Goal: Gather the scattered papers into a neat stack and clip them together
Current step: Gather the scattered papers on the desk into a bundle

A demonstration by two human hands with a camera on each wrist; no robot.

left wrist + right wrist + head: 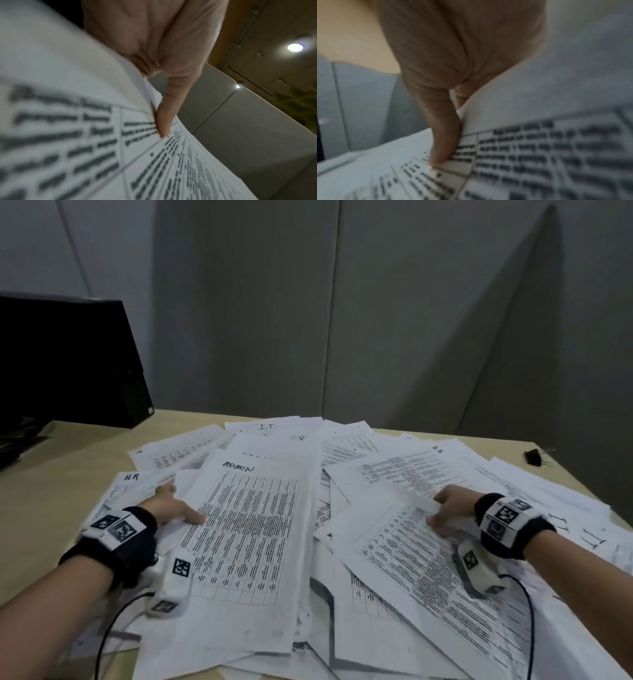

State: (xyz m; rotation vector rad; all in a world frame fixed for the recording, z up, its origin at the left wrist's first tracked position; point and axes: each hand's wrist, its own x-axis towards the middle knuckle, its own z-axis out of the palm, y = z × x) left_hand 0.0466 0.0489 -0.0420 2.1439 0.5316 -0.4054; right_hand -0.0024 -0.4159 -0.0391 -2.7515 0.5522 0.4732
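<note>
Several printed sheets lie fanned and overlapping across the beige table (54, 474). My left hand (178, 508) pinches the left edge of the table-printed sheet marked ADMIN (253, 529), thumb on top, fingers hidden beneath. In the left wrist view the thumb (164, 119) presses on that sheet (68, 135). My right hand (445, 511) grips the upper edge of another printed sheet (411, 559), which curls up over the fingers. Its thumb (443, 142) lies on the print (539, 155). A black binder clip (532, 457) sits at the far right, well away from both hands.
A black computer case (68, 357) stands at the back left of the table. Grey partition panels (308, 302) close off the far side. Sheets marked HR (132, 477) and IT (267, 426) lie in the pile. Thin black cables trail from both wrists.
</note>
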